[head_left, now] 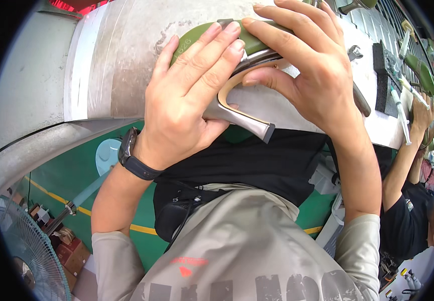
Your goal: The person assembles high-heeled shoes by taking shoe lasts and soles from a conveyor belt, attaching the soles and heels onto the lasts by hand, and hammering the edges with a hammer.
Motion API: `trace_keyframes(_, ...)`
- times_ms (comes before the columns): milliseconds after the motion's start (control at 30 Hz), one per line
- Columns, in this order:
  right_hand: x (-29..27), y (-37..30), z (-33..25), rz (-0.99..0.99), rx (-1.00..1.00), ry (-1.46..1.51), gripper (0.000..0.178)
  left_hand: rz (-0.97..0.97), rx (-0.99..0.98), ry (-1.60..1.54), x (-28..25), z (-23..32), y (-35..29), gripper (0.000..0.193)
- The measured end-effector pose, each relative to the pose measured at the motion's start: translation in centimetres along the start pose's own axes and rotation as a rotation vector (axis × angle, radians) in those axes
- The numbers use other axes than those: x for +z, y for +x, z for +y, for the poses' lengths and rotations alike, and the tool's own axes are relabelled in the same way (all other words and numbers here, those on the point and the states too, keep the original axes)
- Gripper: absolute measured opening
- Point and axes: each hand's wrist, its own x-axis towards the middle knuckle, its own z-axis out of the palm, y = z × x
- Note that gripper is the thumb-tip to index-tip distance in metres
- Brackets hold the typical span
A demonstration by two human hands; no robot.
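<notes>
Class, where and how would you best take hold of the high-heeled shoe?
Probably by the free end of its slim silver heel, coming from the side nearest the person's shirt: it juts out that way, slanting rightward, narrow and uncovered down to its dark tip.

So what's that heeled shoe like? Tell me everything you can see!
The heeled shoe sits on a green form, with shiny silvery trim. Its tapering heel looks silvery, black-tipped, and slants towards the person; a tan strip lines the curve. The left hand and right hand hold it over the worktop, hiding parts.

Left fingers [214, 75] straight, right fingers [283, 42] spread
</notes>
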Motion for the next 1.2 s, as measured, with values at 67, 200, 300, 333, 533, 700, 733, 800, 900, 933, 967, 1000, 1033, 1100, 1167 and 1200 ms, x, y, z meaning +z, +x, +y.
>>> trace_keyframes(67,0.0,0.0,0.1,0.003,-0.033,-0.018,0.060,-0.002,0.006,0.003,0.2,0.1,0.0,0.083)
trace_keyframes(200,-0.8,0.3,-0.7,-0.026,0.007,-0.002,0.057,-0.001,-0.005,-0.002,0.3,0.3,0.2,0.079)
trace_keyframes(300,-2.1,2.9,-2.0,-0.163,0.242,0.161,0.055,0.024,0.004,0.024,0.6,-0.3,-0.2,0.078)
trace_keyframes(333,-3.6,5.2,-2.3,-0.376,0.289,0.177,0.054,0.053,0.018,0.028,0.6,-0.2,-0.2,0.079)
trace_keyframes(533,0.0,2.5,-1.5,0.036,0.305,-0.113,0.054,0.004,-0.136,-0.125,-0.2,2.1,1.3,0.088)
trace_keyframes(700,-3.8,-4.3,0.7,0.039,0.606,-0.074,0.044,-0.038,-0.166,-0.116,-1.4,1.2,1.9,0.081)
trace_keyframes(733,-4.8,-5.9,0.2,0.006,0.725,-0.087,0.043,-0.059,-0.201,-0.179,-1.7,0.7,2.7,0.076)
trace_keyframes(800,-5.6,-8.6,-0.3,-0.039,0.806,-0.115,0.045,-0.104,-0.222,-0.281,-1.4,-0.4,4.8,0.069)
trace_keyframes(900,-6.0,-8.8,-0.6,-0.089,0.669,-0.196,0.052,-0.202,-0.207,-0.338,-1.0,-1.6,6.9,0.069)
trace_keyframes(933,-6.3,-8.3,-0.7,-0.196,0.696,-0.219,0.053,-0.217,-0.200,-0.335,-0.8,-1.8,7.1,0.070)
trace_keyframes(967,-6.4,-7.9,-0.6,-0.303,0.723,-0.238,0.055,-0.223,-0.195,-0.335,-0.7,-1.8,7.2,0.070)
trace_keyframes(1000,-6.2,-7.3,-0.3,-0.334,0.784,-0.243,0.047,-0.224,-0.207,-0.355,-0.6,-1.9,7.1,0.071)
trace_keyframes(1033,-6.3,-7.0,-0.2,-0.332,0.791,-0.245,0.047,-0.224,-0.218,-0.378,-0.6,-2.0,7.1,0.071)
trace_keyframes(1100,-6.5,-6.3,-0.1,-0.148,0.751,0.103,0.038,-0.237,-0.221,-0.402,-0.5,-2.2,7.3,0.073)
trace_keyframes(1167,-7.2,-3.5,-1.5,-0.131,0.695,0.170,0.033,-0.239,-0.215,-0.371,-0.7,-2.5,6.9,0.075)
trace_keyframes(1200,-7.2,-2.8,-1.6,0.026,0.603,0.249,0.033,-0.254,-0.232,-0.360,-0.8,-2.4,6.9,0.076)
